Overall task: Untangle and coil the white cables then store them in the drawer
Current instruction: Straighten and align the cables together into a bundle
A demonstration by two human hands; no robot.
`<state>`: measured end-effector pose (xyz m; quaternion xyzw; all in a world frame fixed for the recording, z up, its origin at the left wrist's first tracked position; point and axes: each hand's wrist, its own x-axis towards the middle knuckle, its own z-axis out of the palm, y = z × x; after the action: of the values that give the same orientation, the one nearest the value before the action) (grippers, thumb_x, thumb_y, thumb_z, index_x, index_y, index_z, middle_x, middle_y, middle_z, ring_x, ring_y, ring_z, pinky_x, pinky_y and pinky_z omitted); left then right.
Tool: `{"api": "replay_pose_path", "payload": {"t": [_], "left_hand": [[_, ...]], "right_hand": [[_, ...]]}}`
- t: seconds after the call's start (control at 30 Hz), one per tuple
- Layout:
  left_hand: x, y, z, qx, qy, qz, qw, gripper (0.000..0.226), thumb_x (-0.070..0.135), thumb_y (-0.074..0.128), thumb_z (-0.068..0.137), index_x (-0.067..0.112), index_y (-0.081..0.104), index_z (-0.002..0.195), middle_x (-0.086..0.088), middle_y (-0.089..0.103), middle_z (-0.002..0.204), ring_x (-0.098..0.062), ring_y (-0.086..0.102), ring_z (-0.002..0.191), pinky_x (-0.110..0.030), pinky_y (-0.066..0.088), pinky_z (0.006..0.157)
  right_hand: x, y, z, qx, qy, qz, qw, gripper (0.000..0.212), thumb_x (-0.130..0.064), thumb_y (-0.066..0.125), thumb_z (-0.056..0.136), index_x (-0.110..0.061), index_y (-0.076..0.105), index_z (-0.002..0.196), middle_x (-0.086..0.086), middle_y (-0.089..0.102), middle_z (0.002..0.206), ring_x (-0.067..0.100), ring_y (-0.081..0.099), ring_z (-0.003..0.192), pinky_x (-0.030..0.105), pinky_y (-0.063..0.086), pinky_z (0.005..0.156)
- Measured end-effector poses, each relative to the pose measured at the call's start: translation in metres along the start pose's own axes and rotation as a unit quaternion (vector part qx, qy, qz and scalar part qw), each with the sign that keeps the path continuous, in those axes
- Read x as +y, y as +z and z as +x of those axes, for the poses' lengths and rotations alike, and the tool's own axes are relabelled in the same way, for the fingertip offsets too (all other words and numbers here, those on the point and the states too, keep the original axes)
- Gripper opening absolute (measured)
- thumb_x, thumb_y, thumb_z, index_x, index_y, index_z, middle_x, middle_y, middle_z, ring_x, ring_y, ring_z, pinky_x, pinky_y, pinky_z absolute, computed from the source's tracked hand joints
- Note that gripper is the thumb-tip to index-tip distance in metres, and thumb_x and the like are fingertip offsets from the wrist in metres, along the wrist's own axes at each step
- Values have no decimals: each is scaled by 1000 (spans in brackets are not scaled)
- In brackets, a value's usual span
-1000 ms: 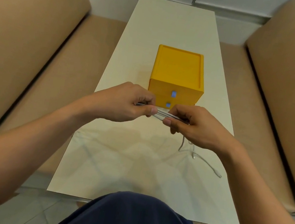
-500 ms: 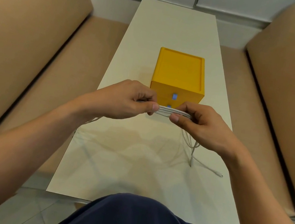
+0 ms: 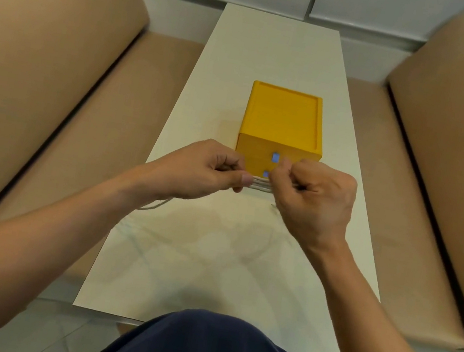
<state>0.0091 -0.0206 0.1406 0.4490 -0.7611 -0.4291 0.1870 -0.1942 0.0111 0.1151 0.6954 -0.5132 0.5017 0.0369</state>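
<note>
A two-drawer box [image 3: 284,117] stood on the table [image 3: 277,53] near mid-length, its drawer fronts facing the person. Just before the box, the left hand [image 3: 203,171] and the right hand [image 3: 316,200] held the cable bundle [image 3: 260,185] between them. A left bench [image 3: 54,88] and a right bench [image 3: 415,183] flanked the table.

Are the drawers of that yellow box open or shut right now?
Shut, as far as shows: the yellow box has a flush front, blue knobs facing the person, no drawer pulled out.
</note>
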Motion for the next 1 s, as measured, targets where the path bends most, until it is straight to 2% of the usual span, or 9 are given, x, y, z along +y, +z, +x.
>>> {"api": "replay_pose_path", "payload": {"t": [0.1,0.27,0.37,0.5,0.57,0.67,0.77,0.9,1.0], "left_hand": [[0,3,0,-6,4,24,1000,30,38,63,100,25,69,74,-3,53,62,-10,43,57,-32,36,59],[13,12,-7,-35,50,-34,998,27,26,65,100,12,70,78,0,51,63,-6,38,55,-19,31,53],[8,10,-5,-25,24,-47,998,26,24,64,100,9,70,80,7,51,62,-3,40,56,-17,33,56],[-9,10,5,27,-29,-3,999,27,29,64,100,17,70,77,12,52,57,-3,40,53,-28,35,60],[-7,14,9,30,-34,31,999,28,30,62,101,23,68,75,17,52,52,-2,43,49,-24,32,55],[0,13,7,16,-14,48,999,30,30,60,102,27,65,73,19,53,53,0,46,51,-17,30,52],[5,6,-2,-41,39,-19,998,25,31,63,99,22,71,77,3,59,64,-5,46,61,-21,35,60],[8,0,-6,-43,56,-72,995,25,16,62,102,7,70,80,13,48,55,-3,40,51,-10,30,53],[4,-6,-7,-34,42,-64,996,26,16,60,102,4,69,81,13,44,54,-4,37,51,-10,29,51]], "right_hand": [[10,3,-3,-26,23,-48,998,48,-21,59,93,-25,31,55,-7,27,49,19,28,43,31,27,40],[34,22,-16,-29,24,-140,989,49,-26,56,95,-21,29,54,-5,24,49,21,25,41,29,23,40],[37,19,-15,-41,54,-153,986,50,-30,53,95,-18,31,52,-4,25,46,22,26,41,28,24,41],[22,8,-14,-92,125,-32,987,53,-35,50,94,-24,32,45,-9,27,38,13,29,38,33,28,43],[8,2,-9,-77,96,7,992,54,-28,54,93,-29,24,48,-10,21,40,11,24,40,31,25,43],[11,-3,-1,-56,73,-14,996,51,-26,54,93,-28,27,50,-11,25,42,17,29,39,33,29,40],[25,-2,-3,-62,75,-69,993,52,-28,54,94,-23,28,50,-7,28,42,21,32,39,36,33,37],[27,9,-5,-80,94,-77,989,60,-30,53,97,-25,17,50,-6,17,41,19,26,41,30,20,44],[25,0,-2,-146,131,8,980,64,-43,52,104,-16,38,48,-2,30,41,18,32,42,37,26,45]]}}
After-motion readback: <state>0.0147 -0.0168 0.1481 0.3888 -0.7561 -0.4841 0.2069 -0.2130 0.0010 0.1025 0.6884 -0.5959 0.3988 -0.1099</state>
